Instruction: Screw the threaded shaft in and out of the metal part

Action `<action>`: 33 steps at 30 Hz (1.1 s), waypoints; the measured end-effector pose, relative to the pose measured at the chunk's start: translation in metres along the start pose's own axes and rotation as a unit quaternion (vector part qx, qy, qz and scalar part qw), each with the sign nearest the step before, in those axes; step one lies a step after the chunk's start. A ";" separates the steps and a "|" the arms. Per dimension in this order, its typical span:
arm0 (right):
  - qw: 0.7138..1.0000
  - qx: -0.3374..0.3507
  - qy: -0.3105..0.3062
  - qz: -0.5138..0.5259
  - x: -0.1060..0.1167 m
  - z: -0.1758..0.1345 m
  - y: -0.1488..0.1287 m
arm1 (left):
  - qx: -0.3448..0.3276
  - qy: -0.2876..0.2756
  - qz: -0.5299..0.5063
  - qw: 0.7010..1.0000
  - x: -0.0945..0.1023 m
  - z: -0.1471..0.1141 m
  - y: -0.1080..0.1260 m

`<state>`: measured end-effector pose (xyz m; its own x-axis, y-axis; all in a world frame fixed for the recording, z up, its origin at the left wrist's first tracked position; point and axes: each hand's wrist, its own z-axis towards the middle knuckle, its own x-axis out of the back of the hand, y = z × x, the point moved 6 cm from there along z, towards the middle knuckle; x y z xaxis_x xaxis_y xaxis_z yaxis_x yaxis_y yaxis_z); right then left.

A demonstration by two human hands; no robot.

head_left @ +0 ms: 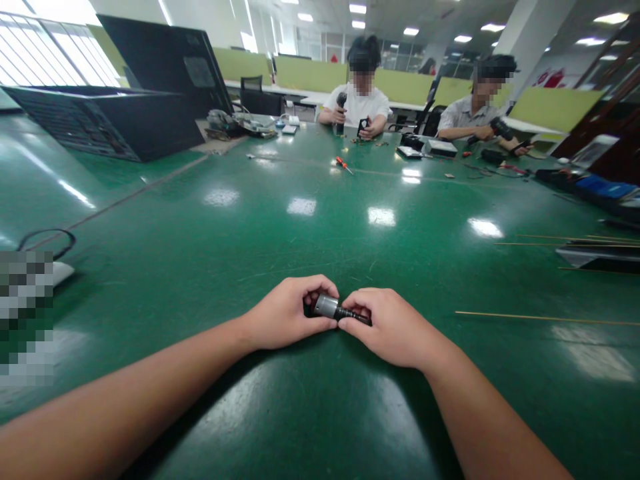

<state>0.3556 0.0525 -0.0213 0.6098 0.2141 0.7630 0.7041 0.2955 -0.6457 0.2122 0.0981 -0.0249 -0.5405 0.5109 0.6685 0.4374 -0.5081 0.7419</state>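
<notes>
Close to the near side of the green table, both hands meet around a small part (327, 306), a silver metal cylinder with a thin black ribbed shaft. My left hand (290, 313) curls around the cylinder end, its thumb below and its fingers above. The shaft (355, 315), pointing right, lies between the thumb and fingers of my right hand (390, 327). The fingertips of the two hands nearly touch. Inside the left palm the far end of the part is dark and partly hidden. What kind of part it is, I cannot make out.
Thin brass-coloured rods (545, 318) lie on the green table (280, 247) at right. A black computer case (120, 120) stands at the back left. An orange screwdriver (343, 164) lies beyond my hands. Across the table two people (357, 103) handle tools and small parts.
</notes>
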 end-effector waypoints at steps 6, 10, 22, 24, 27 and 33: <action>1.000 0.010 0.014 0.005 0.002 0.000 0.000 | 0.006 0.007 -0.010 1.000 0.001 0.000 0.001; 1.000 0.013 0.019 0.004 0.003 0.000 0.000 | 0.012 0.013 -0.013 1.000 0.001 -0.001 0.003; 0.999 0.016 0.041 -0.003 0.007 0.000 -0.001 | 0.025 0.028 -0.009 0.999 0.005 -0.001 0.003; 0.999 0.015 0.042 -0.002 0.008 0.000 -0.002 | 0.023 0.032 -0.013 0.999 0.005 -0.001 0.004; 0.999 0.013 0.045 0.002 0.009 0.001 -0.002 | 0.021 0.035 -0.022 0.999 0.005 -0.001 0.004; 0.998 0.015 0.058 -0.003 0.011 0.001 -0.001 | 0.026 0.036 -0.028 0.999 0.005 -0.001 0.001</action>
<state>0.3611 0.0556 -0.0119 0.6455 0.1036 0.7567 0.6972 0.3244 -0.6393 0.2089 0.0994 -0.0207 -0.6142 0.4861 0.6216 0.4410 -0.4418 0.7812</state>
